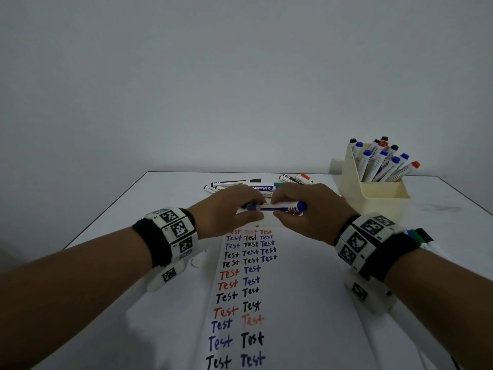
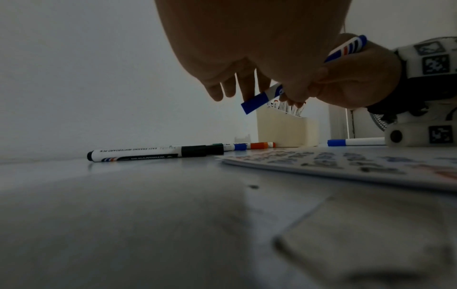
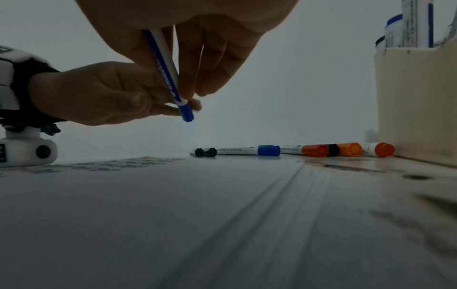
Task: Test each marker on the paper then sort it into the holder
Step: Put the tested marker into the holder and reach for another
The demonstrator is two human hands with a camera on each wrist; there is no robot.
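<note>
A blue whiteboard marker [image 1: 277, 207] lies level in the air between both hands, above the top of the paper [image 1: 306, 289]. My left hand [image 1: 246, 208] pinches its capped end; the blue cap [image 3: 186, 111] shows in the right wrist view and the blue cap [image 2: 254, 103] in the left wrist view. My right hand [image 1: 286, 210] grips the white barrel, and the blue rear end [image 1: 301, 205] sticks out to the right. The cap sits on the marker. The cream holder [image 1: 378, 196] stands at the back right with several markers upright in it.
Several loose markers [image 1: 250, 184] lie behind the hands, black, blue, green and red-orange capped. More markers [image 1: 422, 237] lie by my right wrist. The paper carries columns of "Test" in red, blue and black. The table's far edge meets a plain wall.
</note>
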